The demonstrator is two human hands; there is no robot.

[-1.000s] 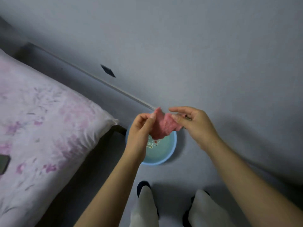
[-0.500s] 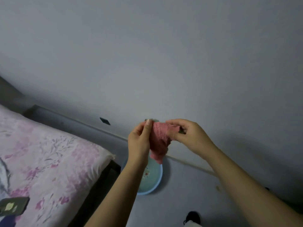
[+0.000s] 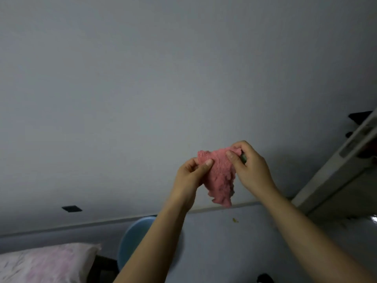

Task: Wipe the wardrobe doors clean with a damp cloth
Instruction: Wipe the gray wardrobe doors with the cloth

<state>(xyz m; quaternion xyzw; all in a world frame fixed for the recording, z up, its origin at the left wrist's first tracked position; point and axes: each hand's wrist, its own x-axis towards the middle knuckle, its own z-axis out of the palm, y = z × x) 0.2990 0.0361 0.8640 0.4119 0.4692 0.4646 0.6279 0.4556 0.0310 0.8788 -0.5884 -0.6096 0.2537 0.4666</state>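
Hands (image 3: 221, 172) pinch pink cloth (image 3: 221, 176) between them.

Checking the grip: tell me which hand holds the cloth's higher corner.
The right hand: it pinches the pink cloth at its upper corner, while the left hand grips lower down.

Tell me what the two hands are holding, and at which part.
Both hold the pink cloth at its upper edge: left hand pinches the left corner, right hand the right corner.

Both forearms are showing bare right down to the frame edge, no sleeves coming into view. The left hand (image 3: 188, 176) and right hand (image 3: 252, 170) are wearing no gloves, rings or watch; thumbnails are showing short.
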